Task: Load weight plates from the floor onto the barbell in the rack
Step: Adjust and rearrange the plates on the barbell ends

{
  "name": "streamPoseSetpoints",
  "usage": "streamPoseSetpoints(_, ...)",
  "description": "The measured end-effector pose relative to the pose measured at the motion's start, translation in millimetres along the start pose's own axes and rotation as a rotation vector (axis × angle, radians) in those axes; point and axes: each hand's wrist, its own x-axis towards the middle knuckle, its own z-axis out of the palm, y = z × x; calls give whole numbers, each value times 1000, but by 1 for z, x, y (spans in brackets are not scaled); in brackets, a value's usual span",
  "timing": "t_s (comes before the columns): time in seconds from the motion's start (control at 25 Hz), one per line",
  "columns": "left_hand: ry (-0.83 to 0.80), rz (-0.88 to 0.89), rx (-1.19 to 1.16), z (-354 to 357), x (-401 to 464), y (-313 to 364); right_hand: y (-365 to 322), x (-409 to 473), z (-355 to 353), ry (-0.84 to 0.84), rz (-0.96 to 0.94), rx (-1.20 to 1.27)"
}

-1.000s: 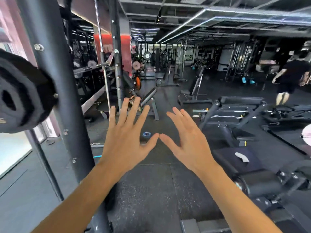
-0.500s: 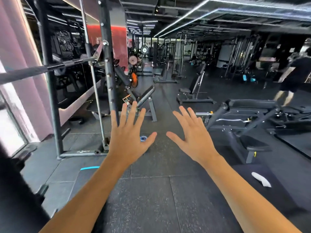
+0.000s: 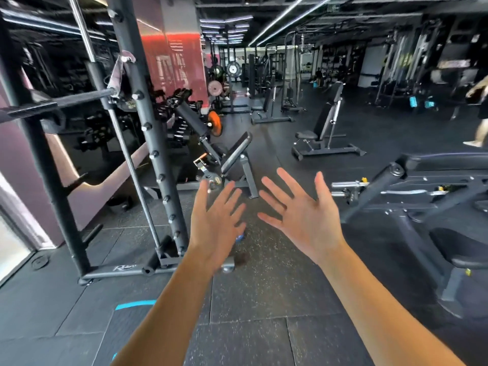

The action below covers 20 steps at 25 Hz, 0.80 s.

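Both hands are stretched forward with fingers spread wide and hold nothing — the left hand (image 3: 215,225) and the right hand (image 3: 301,220) are close together, not touching. The long dark steel barbell (image 3: 79,100) lies in the tall black metal rack (image 3: 148,133), up and to the left of the left hand. Below the hands is the black speckled rubber floor (image 3: 264,299).

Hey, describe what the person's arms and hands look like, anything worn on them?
Both forearms are bare as far as the frame shows: no sleeves, gloves, wraps or watch. The left hand and right hand show no rings or markings that can be made out.
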Motion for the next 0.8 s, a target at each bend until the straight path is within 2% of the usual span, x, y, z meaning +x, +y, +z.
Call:
streamPoseSetpoints(0.12, -3, 27, -204, 2, 109, 9, -33, 93, -60, -51, 22, 105)
streamPoseSetpoints(0.2, 29, 65, -121, 10, 176, 18, -57, 152, -96, -34, 37, -29)
streamPoseSetpoints(0.24, 95, 141, 119, 13, 211, 19, -66, 182, -113, -12, 30, -222)
streamPoseSetpoints(0.36, 356, 484, 1477, 11, 311, 14, -82, 271, -162, 18, -125, -1105)
streamPoseSetpoints(0.4, 412, 532, 1766, 7, 341, 14, -86, 300, -180, 3, -210, -1382)
streamPoseSetpoints(0.44, 454, 554, 1907, 1, 370, 14, -89, 329, -198, -18, -293, -1602)
streamPoseSetpoints(0.52, 513, 541, 2026, -13, 429, 14, -95, 390, -231, -47, -372, -1849)
streamPoseSetpoints(0.64, 602, 506, 2112, -40, 524, 17, -97, 489, -275, -103, -446, -2051)
streamPoseSetpoints(0.8, 725, 456, 2127, -80, 659, 37, -102, 629, -326, -176, -543, -2105)
